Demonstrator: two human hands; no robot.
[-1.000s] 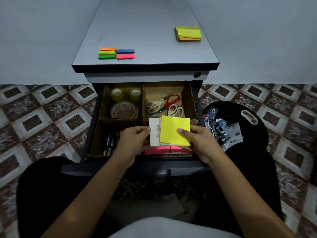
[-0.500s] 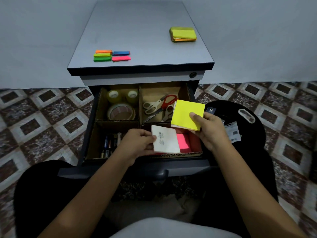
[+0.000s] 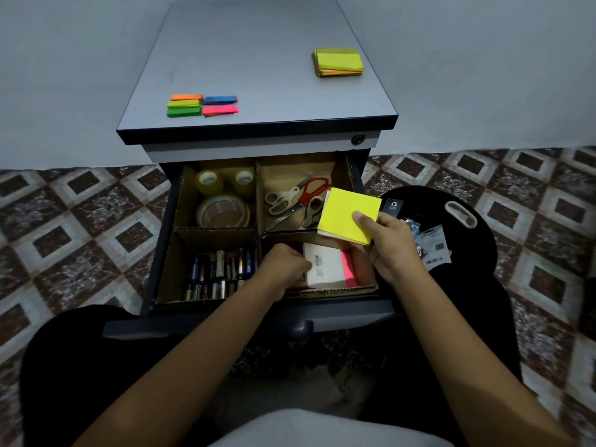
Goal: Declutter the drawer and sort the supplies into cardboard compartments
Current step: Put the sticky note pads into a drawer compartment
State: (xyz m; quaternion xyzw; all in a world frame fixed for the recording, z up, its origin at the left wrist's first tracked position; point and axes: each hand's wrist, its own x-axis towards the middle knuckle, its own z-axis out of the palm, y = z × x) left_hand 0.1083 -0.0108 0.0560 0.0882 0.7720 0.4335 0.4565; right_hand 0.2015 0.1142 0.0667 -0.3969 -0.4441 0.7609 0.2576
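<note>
Tape (image 3: 222,211), scissors (image 3: 296,201), batteries (image 3: 219,275) sorted. Left grip (image 3: 283,269) holds white pad (image 3: 322,264) in its compartment; right grip (image 3: 390,243), just beside, pinches yellow pad (image 3: 348,214). Bench notes (image 3: 338,61) outstanding.

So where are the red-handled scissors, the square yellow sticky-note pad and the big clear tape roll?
Red-handled scissors (image 3: 306,195): head view, on the red handle.
Square yellow sticky-note pad (image 3: 345,212): head view, top sheet's middle.
Big clear tape roll (image 3: 203,212): head view, its left rim.

Dim, cool light from above. The surface (image 3: 258,59) is evenly lit; the drawer (image 3: 206,319) interior sits in shadow and the foreground is nearly black. Wide-angle bending curves the floor (image 3: 80,221) at the edges.
</note>
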